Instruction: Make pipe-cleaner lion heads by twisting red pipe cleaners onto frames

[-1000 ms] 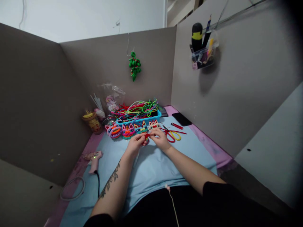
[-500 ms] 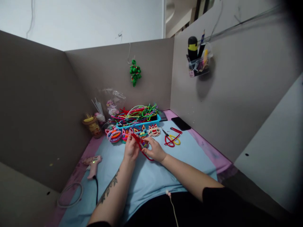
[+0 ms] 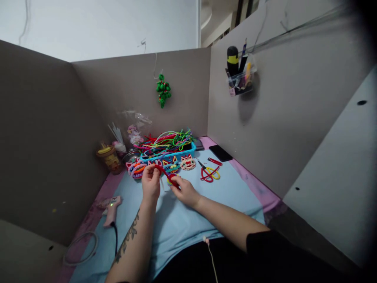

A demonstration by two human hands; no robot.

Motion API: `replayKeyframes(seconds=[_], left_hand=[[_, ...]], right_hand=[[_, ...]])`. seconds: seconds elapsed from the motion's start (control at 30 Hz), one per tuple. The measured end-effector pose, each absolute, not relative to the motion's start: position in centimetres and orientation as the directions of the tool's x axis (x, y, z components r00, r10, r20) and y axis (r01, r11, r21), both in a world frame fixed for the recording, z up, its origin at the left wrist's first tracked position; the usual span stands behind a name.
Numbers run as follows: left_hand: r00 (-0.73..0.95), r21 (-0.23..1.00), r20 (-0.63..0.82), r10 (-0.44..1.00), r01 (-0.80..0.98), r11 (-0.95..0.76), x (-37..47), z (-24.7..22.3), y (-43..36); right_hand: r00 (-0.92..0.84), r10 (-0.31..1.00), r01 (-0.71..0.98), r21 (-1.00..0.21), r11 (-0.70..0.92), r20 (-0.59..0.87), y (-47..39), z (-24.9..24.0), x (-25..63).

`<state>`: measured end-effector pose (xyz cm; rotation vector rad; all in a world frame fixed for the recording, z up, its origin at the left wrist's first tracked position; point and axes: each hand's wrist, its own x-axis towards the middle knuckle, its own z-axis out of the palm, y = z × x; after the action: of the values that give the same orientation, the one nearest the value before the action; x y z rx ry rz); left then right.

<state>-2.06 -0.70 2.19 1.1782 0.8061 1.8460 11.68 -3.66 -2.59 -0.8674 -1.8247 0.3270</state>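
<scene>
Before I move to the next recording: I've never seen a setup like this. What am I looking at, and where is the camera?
There is no machine here, just a person's bare hands, seen from a camera worn on the head, looking forward and down. The left hand and right hand hold a red fuzzy strip between them, above a light blue cloth. Beyond are small animal-face figures and a blue basket heaped with colourful fuzzy stems. Scissors lie to the right; a pink tool, perhaps a glue gun, to the left.
</scene>
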Motion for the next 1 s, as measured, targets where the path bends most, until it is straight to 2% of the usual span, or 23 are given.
replayKeyframes(seconds=[0.1, 0.17, 0.3, 0.37, 0.4, 0.47, 0.57, 0.63, 0.73, 0.83, 0.9, 0.93, 1.0], left_hand=[[-0.287, 0.815, 0.549, 0.785, -0.024, -0.579, -2.8, 2.6, -0.8], [-0.296, 0.789, 0.602, 0.741, 0.082, -0.609, -3.0, 2.7, -0.8], [-0.206, 0.781, 0.624, 0.754, 0.21, -0.589, -3.0, 2.1, -0.5], [-0.122, 0.765, 0.625, 0.771, 0.291, -0.575, -2.9, 1.6, -0.2], [-0.089, 0.756, 0.624, 0.777, 0.323, -0.57, -2.9, 1.3, -0.1], [-0.051, 0.758, 0.605, 0.795, 0.343, -0.555, -2.9, 1.0, 0.0], [-0.069, 0.821, 0.537, 0.841, 0.273, -0.501, -2.9, 0.7, 0.1], [-0.071, 0.868, 0.474, 0.877, 0.203, -0.453, -3.0, 0.6, 0.2], [-0.03, 0.905, 0.395, 0.918, 0.182, -0.384, -3.0, 0.5, 0.4], [0.015, 0.899, 0.362, 0.932, 0.259, -0.353, -3.1, 0.3, 0.7], [0.031, 0.888, 0.358, 0.933, 0.298, -0.351, -3.2, 0.2, 0.9], [0.036, 0.883, 0.36, 0.932, 0.309, -0.353, -3.2, 0.1, 0.9], [0.05, 0.876, 0.364, 0.93, 0.321, -0.36, -3.1, 0.1, 0.8]], right_hand=[[-0.158, 0.696, 0.387, -0.605, 0.696, 0.7, -3.2, -2.8, 12.3], [-0.056, 0.69, 0.394, -0.619, 0.68, 0.722, -2.7, -2.2, 13.5], [0.295, 0.627, 0.475, -0.68, 0.559, 0.721, -1.0, -0.1, 17.8], [0.453, 0.551, 0.506, -0.711, 0.489, 0.701, 0.2, 0.4, 20.8], [0.5, 0.538, 0.519, -0.732, 0.44, 0.678, 0.9, 0.4, 22.2], [0.52, 0.605, 0.517, -0.786, 0.34, 0.603, 2.3, -0.4, 24.8], [0.578, 0.685, 0.432, -0.879, 0.203, 0.443, 4.2, -2.5, 26.8], [0.529, 0.793, 0.298, -0.941, 0.159, 0.302, 5.1, -3.8, 26.8], [0.239, 0.957, -0.05, -0.983, 0.178, 0.161, 5.8, -4.4, 25.5], [0.079, 0.991, -0.325, -0.937, 0.129, 0.109, 5.6, -3.5, 25.1], [0.103, 0.986, -0.299, -0.941, 0.157, 0.131, 5.1, -2.8, 25.7], [0.123, 0.978, -0.191, -0.963, 0.188, 0.166, 4.8, -2.6, 26.2], [0.102, 0.964, 0.181, -0.957, 0.226, 0.247, 3.8, -2.4, 27.3]])
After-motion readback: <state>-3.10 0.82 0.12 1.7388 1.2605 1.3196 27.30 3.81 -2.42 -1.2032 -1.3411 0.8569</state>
